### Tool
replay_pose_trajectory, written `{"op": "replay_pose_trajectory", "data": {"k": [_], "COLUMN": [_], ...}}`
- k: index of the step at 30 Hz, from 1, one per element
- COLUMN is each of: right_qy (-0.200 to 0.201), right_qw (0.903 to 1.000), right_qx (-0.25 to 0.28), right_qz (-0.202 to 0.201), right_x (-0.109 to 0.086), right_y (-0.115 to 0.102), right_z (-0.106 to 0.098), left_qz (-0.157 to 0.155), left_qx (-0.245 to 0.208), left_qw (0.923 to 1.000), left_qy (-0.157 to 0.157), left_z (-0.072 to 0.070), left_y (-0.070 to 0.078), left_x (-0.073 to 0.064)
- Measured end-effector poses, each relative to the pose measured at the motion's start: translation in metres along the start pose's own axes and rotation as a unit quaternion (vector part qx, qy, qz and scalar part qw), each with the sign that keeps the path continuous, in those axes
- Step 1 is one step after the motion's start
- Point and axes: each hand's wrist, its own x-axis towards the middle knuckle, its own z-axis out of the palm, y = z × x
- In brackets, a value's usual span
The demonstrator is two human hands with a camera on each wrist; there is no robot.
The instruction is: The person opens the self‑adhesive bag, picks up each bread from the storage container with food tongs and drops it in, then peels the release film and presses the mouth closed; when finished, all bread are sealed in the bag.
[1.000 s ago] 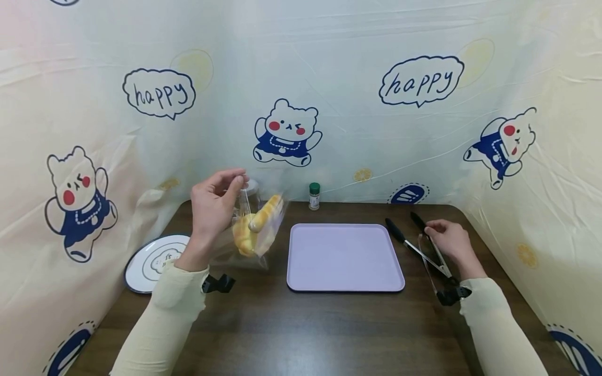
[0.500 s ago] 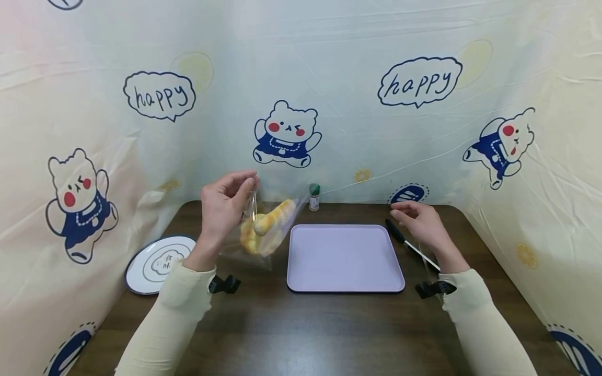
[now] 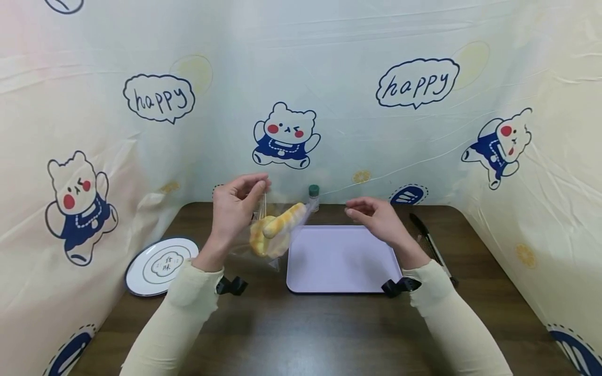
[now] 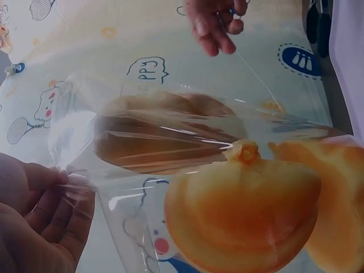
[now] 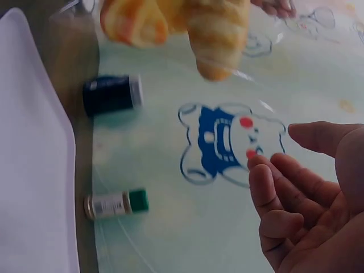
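At the left of the table, my left hand (image 3: 235, 206) pinches the top of a clear plastic bag (image 4: 74, 142) between thumb and fingers. Several golden breads hang inside it, among them a long roll (image 3: 284, 220) and a rounded bun (image 4: 244, 216). The bag hangs just left of a lilac tray (image 3: 329, 261). Over that tray's right part is my right hand (image 3: 376, 222), its fingers loosely bent and thumb apart, holding nothing. The right wrist view shows a gap between thumb and fingers (image 5: 284, 187).
A white plate (image 3: 150, 279) with a dark rim lies at the left. Behind the tray stands a green-capped shaker bottle (image 3: 314, 198), with a dark jar (image 5: 111, 95) near it. Tongs (image 3: 438, 256) lie right of the tray, partly behind my right arm. A printed cloth encloses the table.
My right hand has left the tongs and moved left over the tray. My left hand has carried the bag of bread a little to the right.
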Motion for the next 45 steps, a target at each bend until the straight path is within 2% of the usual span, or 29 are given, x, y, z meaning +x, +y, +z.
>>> {"op": "replay_pose_trajectory", "data": {"k": [10, 17, 24, 29, 41, 45], "right_qy": [0.022, 0.037, 0.076, 0.082, 0.083, 0.091], "right_qw": [0.9985, 0.9964, 0.9950, 0.9920, 0.9915, 0.9903], "right_qx": [0.046, 0.077, 0.062, 0.088, 0.090, 0.091], "right_qz": [0.020, -0.001, -0.021, -0.036, -0.043, -0.051], "right_x": [0.013, 0.017, 0.016, 0.018, 0.015, 0.015], "right_y": [-0.019, -0.023, -0.029, -0.031, -0.035, -0.034], "right_z": [0.035, 0.046, 0.040, 0.032, 0.017, 0.014], "left_qz": [0.000, 0.006, -0.023, -0.037, -0.033, -0.038], "left_qx": [-0.008, -0.007, 0.020, 0.031, 0.034, 0.017], "left_qw": [0.9996, 0.9993, 0.9985, 0.9979, 0.9963, 0.9963], "left_qy": [-0.026, -0.035, -0.044, -0.043, -0.071, -0.075], "left_z": [0.005, 0.007, 0.002, -0.001, -0.004, -0.006], "left_y": [0.001, 0.001, 0.003, 0.003, -0.003, -0.004], "left_x": [0.001, 0.002, 0.002, 0.003, 0.006, 0.006]}}
